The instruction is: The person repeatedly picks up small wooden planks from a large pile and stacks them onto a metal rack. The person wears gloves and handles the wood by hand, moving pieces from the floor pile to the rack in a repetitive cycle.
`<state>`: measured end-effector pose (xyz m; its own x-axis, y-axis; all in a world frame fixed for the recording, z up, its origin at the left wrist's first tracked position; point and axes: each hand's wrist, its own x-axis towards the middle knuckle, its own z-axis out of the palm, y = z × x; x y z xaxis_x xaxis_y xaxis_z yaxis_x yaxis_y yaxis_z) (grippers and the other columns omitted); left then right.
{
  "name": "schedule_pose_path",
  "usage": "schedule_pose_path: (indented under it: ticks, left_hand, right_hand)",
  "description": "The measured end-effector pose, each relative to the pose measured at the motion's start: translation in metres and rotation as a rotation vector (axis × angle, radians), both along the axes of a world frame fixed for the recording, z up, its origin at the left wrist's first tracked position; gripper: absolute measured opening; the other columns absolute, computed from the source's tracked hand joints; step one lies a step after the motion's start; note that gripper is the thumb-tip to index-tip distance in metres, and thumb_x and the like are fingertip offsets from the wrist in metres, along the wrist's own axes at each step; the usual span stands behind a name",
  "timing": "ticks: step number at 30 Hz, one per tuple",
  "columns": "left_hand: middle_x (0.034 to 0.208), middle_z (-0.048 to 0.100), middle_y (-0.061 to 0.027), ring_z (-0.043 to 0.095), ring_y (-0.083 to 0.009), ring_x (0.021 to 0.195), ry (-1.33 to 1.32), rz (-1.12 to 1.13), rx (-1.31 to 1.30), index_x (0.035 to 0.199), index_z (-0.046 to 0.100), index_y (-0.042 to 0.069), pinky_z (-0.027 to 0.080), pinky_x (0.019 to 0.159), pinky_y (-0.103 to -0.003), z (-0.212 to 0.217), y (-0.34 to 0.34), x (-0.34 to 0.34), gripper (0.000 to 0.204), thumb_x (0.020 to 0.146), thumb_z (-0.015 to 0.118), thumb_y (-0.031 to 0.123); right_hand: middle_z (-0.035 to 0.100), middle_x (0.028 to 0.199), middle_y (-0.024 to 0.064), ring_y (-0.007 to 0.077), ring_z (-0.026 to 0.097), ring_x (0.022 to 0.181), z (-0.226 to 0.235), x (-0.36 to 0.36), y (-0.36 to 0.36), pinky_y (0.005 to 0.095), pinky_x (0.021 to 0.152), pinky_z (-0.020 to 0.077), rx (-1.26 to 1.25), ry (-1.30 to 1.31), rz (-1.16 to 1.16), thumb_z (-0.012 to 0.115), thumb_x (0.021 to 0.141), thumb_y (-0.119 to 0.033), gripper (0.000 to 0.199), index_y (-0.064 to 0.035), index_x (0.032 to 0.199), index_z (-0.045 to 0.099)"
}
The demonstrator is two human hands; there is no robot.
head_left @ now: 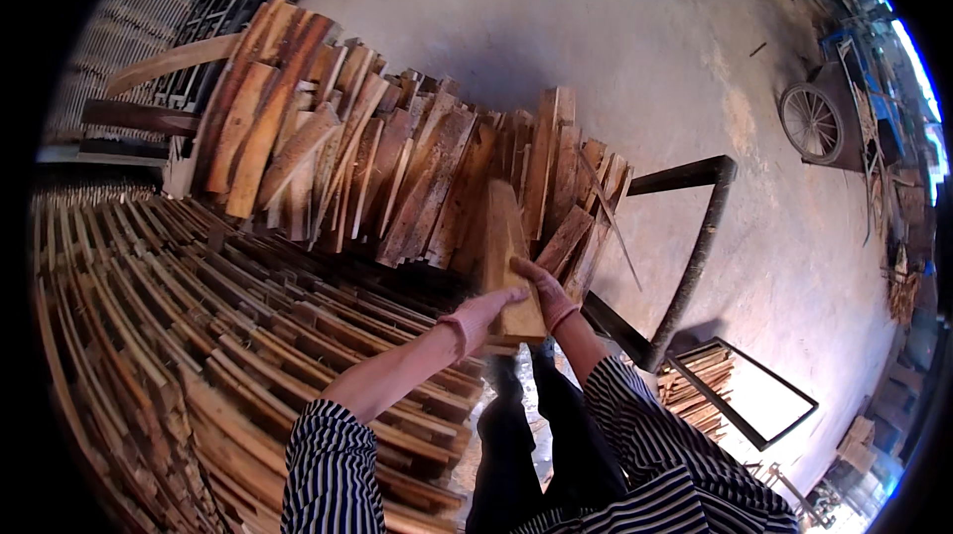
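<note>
Both my hands, in pink work gloves, grip one wooden board (503, 236) in front of my body. My left hand (481, 321) is closed on its near left side, and the thumb lies over the top face. Across from it, my right hand (546, 294) holds the right edge. The board points away from me, its far end up against a long row of rough boards (397, 167) standing packed side by side. How far my fingers reach under the board is hidden.
Stacked layers of wood strips (268, 326) spread along my left. A dark metal frame (685, 266) juts out at right, with a second rectangular frame (794, 415) and a bundle of sticks (700, 390) beyond. Farther right stands a spoked-wheel cart (812, 124) on the concrete floor (615, 18).
</note>
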<state>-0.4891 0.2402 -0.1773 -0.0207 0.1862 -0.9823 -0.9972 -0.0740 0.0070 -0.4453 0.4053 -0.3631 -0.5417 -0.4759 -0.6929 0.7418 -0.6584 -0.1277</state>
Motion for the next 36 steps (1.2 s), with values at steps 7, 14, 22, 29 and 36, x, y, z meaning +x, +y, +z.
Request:
schedule_pose_path:
  ticks: [7, 14, 22, 29, 36]
  left_hand:
    - [0.133, 0.066, -0.0145, 0.067, -0.0252, 0.115, 0.241, 0.175, 0.3, 0.15, 0.046, 0.004, 0.061, 0.093, -0.043, 0.143, -0.043, 0.144, 0.082, 0.093, 0.072, 0.056]
    - [0.125, 0.066, -0.0094, 0.063, -0.0204, 0.106, 0.771, 0.798, 0.234, 0.139, 0.055, 0.006, 0.054, 0.092, -0.039, 0.241, -0.069, 0.131, 0.062, 0.101, 0.061, 0.055]
    - [0.116, 0.068, -0.0079, 0.064, -0.0214, 0.105, 1.156, 0.825, -0.095, 0.128, 0.063, 0.002, 0.053, 0.096, -0.037, 0.381, -0.126, 0.242, 0.066, 0.087, 0.077, 0.052]
    - [0.125, 0.072, -0.016, 0.068, -0.0258, 0.117, 1.434, 0.727, -0.331, 0.159, 0.013, -0.003, 0.046, 0.115, -0.036, 0.502, -0.216, 0.372, 0.102, 0.089, 0.083, 0.021]
    - [0.144, 0.056, -0.0139, 0.062, -0.0258, 0.123, 1.518, 0.585, -0.136, 0.158, 0.027, 0.008, 0.05, 0.11, -0.047, 0.447, -0.32, 0.49, 0.107, 0.075, 0.094, 0.021]
  right_hand:
    - [0.072, 0.121, 0.0157, 0.0253, 0.072, 0.105, 0.27, 0.041, -0.005, 0.0386, 0.095, 0.0583, 0.011, -0.069, 0.271, 0.069, 0.098, -0.031, 0.052, 0.002, 0.137, 0.06]
    - [0.063, 0.141, 0.0142, 0.0246, 0.06, 0.129, 0.382, 0.105, 0.038, 0.0393, 0.113, 0.0444, 0.004, 0.434, 0.704, 0.082, 0.087, -0.022, 0.082, 0.0039, 0.154, 0.041]
    - [0.04, 0.158, 0.0172, 0.0236, 0.043, 0.143, 0.594, 0.146, -0.115, 0.0371, 0.117, 0.0384, 0.813, 1.431, 0.707, 0.076, 0.08, -0.011, 0.106, -0.002, 0.164, 0.013]
    - [0.034, 0.162, 0.0124, 0.0212, 0.034, 0.148, 0.644, 0.248, -0.222, 0.0374, 0.121, 0.031, 0.348, 1.609, 0.411, 0.085, 0.081, -0.011, 0.115, -0.0056, 0.166, 0.007]
    - [0.031, 0.163, 0.024, 0.0311, 0.029, 0.154, 0.568, 0.317, -0.303, 0.0391, 0.126, 0.0245, 0.472, 1.87, 0.622, 0.092, 0.073, -0.034, 0.127, 0.0037, 0.162, 0.01]
